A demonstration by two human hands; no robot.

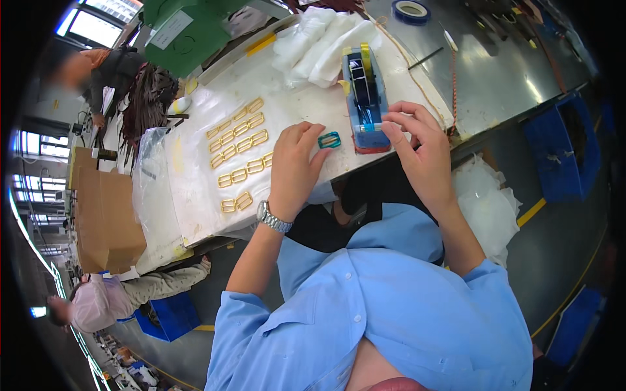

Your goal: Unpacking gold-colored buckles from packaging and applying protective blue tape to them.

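My left hand (295, 166) rests on the white-covered bench (195, 176), its fingertips touching a small teal-wrapped rectangular buckle (329, 139). A silver watch sits on that wrist. My right hand (420, 146) hovers beside a blue tape dispenser (365, 98), thumb and fingers curled together near the dispenser's front end; whether they pinch a strip of clear tape is too small to tell. Several gold rectangular buckles (240, 153) lie in rows to the left of my left hand.
Folded white bags (323, 39) lie behind the dispenser. A roll of blue tape (411, 10) sits on the grey metal table (495, 78). Blue bins (564, 153) stand at the right, cardboard boxes (104, 215) at the left. Other people work at far left.
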